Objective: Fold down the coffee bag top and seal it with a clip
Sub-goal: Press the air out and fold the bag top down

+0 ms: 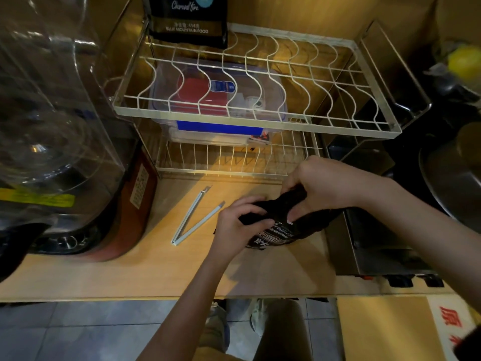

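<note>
Wooden counter [182, 269]: the black coffee bag [276, 225] lies right of centre, its crumpled top running left–right, white lettering nearest you. Your left hand [239, 222] and right hand [328, 188] both pinch that top. The white clip [194, 217] lies left, spread open in a V.

The coffee bag [281, 225] is black with white lettering on its front. At its nine o'clock the clip [194, 217] is white, or a very pale blue. The counter [130, 272] is light yellow wood colour. At twelve o'clock the wire rack [234, 110] is cream white. Under it the clear box [221, 100] has blue latches and shows something red and something blue inside. At eleven o'clock a second bag [187, 19] is black with white and gold letters. At nine o'clock the machine [122, 204] has an orange-red base and a yellow label. The floor [78, 332] tiles are grey.
</note>
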A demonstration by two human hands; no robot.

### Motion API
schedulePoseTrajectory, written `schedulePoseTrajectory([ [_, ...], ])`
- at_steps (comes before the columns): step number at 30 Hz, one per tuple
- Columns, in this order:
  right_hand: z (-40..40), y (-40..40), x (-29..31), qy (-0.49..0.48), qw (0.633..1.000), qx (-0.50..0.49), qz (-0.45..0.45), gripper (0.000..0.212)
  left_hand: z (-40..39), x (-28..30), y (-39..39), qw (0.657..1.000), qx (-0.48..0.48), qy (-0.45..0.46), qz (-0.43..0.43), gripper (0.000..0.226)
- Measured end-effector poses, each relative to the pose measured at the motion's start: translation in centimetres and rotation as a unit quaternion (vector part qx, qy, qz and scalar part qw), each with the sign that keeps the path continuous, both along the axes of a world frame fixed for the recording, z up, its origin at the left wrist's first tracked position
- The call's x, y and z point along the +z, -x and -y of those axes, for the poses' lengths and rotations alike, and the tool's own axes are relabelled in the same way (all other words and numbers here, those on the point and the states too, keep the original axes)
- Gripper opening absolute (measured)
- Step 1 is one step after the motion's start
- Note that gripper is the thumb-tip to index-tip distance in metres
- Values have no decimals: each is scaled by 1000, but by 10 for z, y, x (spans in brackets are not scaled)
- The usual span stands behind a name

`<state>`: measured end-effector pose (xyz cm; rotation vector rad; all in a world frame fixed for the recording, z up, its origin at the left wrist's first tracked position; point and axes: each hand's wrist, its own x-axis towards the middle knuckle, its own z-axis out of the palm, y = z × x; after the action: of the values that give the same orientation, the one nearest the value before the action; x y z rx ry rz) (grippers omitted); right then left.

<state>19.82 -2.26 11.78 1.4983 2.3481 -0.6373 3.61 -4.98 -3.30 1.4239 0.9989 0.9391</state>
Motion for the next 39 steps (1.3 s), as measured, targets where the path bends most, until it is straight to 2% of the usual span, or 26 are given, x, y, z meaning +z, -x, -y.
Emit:
schedulePoseTrajectory([
  [2, 1, 0, 1, -37, 999, 17, -2, 15, -3, 2, 0, 997, 6, 63, 48, 11],
  [6, 0, 2, 4, -93, 995, 17, -34, 13, -5, 0, 2, 985, 34, 134, 100, 14],
  [12, 1, -3, -8, -75, 987, -47, -132, 15, -5, -10, 8, 966, 64, 225, 109, 11],
  [14, 1, -17, -14, -58, 974, -108, -188, 29, -5, -15, 14, 955, 75, 259, 124, 9],
  [16, 5, -33, -23, -47, 951, -179, -247, 55, -4, -20, 22, 941, 72, 291, 157, 7],
  [18, 15, -45, -40, 3, 912, -251, -325, 77, -3, -25, 29, 932, 69, 308, 176, 10],
  [20, 28, -44, -64, 77, 871, -294, -385, 86, -4, -27, 32, 924, 72, 328, 184, 12],
  [23, 45, -29, -102, 153, 805, -340, -462, 72, -4, -27, 34, 927, 63, 321, 183, 3],
  [27, 51, -13, -132, 132, 735, -403, -528, 53, -9, -16, 35, 957, 46, 244, 150, 10],
  [30, 52, -11, -140, 103, 716, -409, -557, 47, -12, -8, 31, 974, 63, 175, 131, 4],
  [32, 53, -12, -141, 78, 705, -416, -570, 38, -11, -5, 30, 975, 69, 164, 132, 6],
  [35, 53, -9, -141, 35, 708, -410, -574, 26, -7, -6, 28, 955, 76, 220, 182, 16],
  [39, 53, -5, -136, 24, 701, -402, -589, 33, -6, -8, 25, 919, 78, 301, 241, 30],
])
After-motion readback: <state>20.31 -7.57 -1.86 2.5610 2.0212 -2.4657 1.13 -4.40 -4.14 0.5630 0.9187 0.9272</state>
